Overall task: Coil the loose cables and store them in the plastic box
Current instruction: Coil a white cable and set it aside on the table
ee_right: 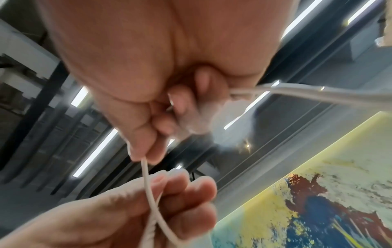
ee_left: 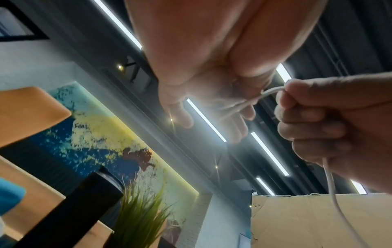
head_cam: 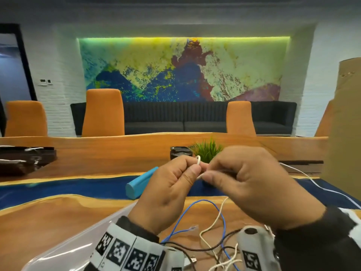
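Observation:
Both hands are raised above the wooden table. My left hand pinches a white cable that makes a small loop above its thumb. My right hand pinches the same cable right beside it. In the left wrist view the white cable runs from my left hand's fingers into the right fist and hangs below it. In the right wrist view the cable crosses between both hands. A clear plastic box lies at the lower left, partly hidden by my left sleeve.
Blue, white and dark cables lie tangled on the table below my hands. Behind the hands are a blue cylinder, a small green plant and a black object. A cardboard box stands at the right.

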